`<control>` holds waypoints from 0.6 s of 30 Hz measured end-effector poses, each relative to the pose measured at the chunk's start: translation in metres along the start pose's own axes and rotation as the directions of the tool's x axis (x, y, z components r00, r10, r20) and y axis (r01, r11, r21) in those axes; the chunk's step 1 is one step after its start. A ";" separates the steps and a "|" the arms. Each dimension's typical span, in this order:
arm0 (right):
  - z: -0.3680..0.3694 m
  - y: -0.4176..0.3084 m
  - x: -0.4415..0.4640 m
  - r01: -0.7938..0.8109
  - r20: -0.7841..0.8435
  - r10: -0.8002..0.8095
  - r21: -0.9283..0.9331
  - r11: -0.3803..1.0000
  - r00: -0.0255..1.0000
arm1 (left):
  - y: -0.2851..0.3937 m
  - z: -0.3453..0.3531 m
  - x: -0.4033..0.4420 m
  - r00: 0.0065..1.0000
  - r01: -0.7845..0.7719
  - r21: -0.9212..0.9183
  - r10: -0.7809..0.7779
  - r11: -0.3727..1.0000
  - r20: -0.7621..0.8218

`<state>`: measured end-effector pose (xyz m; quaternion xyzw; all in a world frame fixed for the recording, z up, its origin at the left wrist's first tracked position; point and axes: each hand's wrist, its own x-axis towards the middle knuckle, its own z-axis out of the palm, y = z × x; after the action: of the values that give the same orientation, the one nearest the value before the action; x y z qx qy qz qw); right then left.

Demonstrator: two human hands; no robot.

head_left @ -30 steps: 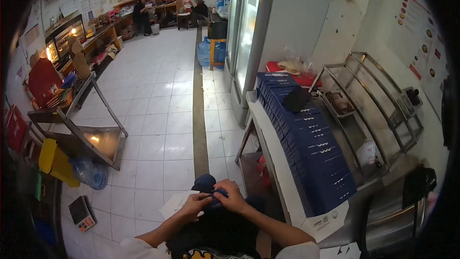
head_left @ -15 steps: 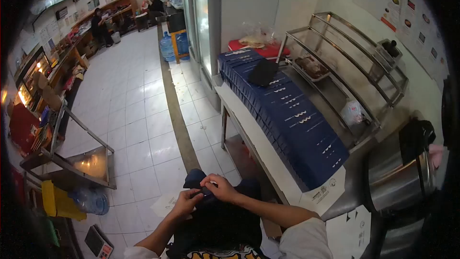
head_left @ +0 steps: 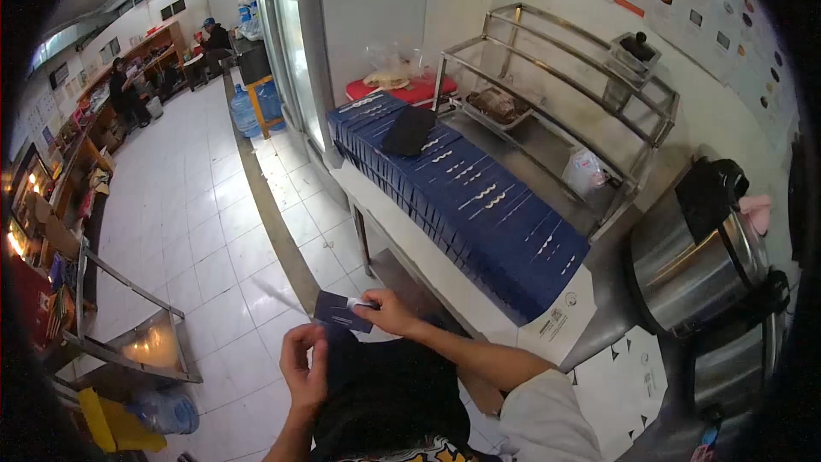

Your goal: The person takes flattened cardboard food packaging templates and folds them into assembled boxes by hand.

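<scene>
My right hand (head_left: 389, 312) pinches a dark blue cardboard piece (head_left: 342, 311) with small white print, held low in front of my body. A pale, blurred flap (head_left: 278, 295) sticks out to its left; I cannot tell whether it belongs to the same piece. My left hand (head_left: 305, 366) is just below and left of the cardboard, its fingers loosely bent, with nothing visible in them. On the table to the right lies a long row of tightly packed, dark blue folded cardboard pieces (head_left: 479, 214) with white print. A black cloth-like item (head_left: 409, 132) rests on the row.
White printed cardboard sheets (head_left: 620, 389) lie on the metal table near a large steel pot (head_left: 697, 252). A metal rack (head_left: 556, 85) stands behind the row. To the left are a metal-framed stand (head_left: 128, 325) and a water jug (head_left: 167, 411). Two people are far back.
My hands have moved apart; the left let go while the right keeps the blue cardboard, now showing its printed face. My view has turned right.
</scene>
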<state>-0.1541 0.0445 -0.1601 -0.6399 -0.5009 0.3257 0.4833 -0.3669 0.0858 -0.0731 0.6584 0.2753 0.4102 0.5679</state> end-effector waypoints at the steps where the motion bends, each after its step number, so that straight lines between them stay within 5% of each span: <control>1: -0.001 0.001 0.003 0.013 -0.039 -0.013 0.012 1.000 0.999 | -0.016 0.005 0.002 0.984 -0.063 0.046 0.070 0.997 -0.165; 4: -0.007 -0.017 0.000 -0.011 0.014 0.011 0.025 1.000 1.000 | -0.068 -0.011 0.000 0.950 0.047 0.167 0.008 0.985 -0.313; 5: -0.007 -0.018 -0.001 0.016 0.083 -0.018 0.024 1.000 0.996 | -0.077 -0.021 -0.002 0.976 0.019 0.387 0.066 0.922 -0.206; 6: -0.005 -0.018 -0.001 0.045 0.170 -0.049 0.027 0.999 0.984 | -0.091 -0.026 -0.001 0.987 -0.074 0.301 0.113 0.951 -0.116; 8: 0.001 -0.013 -0.003 0.038 0.300 -0.044 0.026 0.999 0.953 | -0.083 -0.033 -0.001 0.988 0.094 0.486 -0.021 0.869 -0.155; 11: -0.002 -0.028 -0.001 0.000 0.270 -0.006 0.023 1.000 0.963 | -0.083 -0.043 0.001 0.954 0.250 0.429 -0.144 0.868 -0.265; 14: -0.003 -0.037 -0.006 -0.090 0.280 0.108 -0.075 0.993 0.954 | -0.053 -0.034 -0.005 0.972 0.231 0.346 -0.200 0.909 -0.123; 15: -0.004 -0.042 -0.007 -0.083 0.303 0.108 -0.097 0.992 0.947 | -0.051 -0.031 -0.007 1.000 -0.005 0.556 0.001 0.831 0.007; 18: 0.004 -0.037 -0.014 -0.005 0.297 0.042 -0.123 0.992 0.954 | -0.062 -0.027 -0.011 0.998 0.050 0.409 -0.056 0.911 0.003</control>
<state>-0.1734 0.0337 -0.1269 -0.6171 -0.5793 0.3937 0.3586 -0.3889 0.1034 -0.1351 0.7577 0.3686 0.3235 0.4305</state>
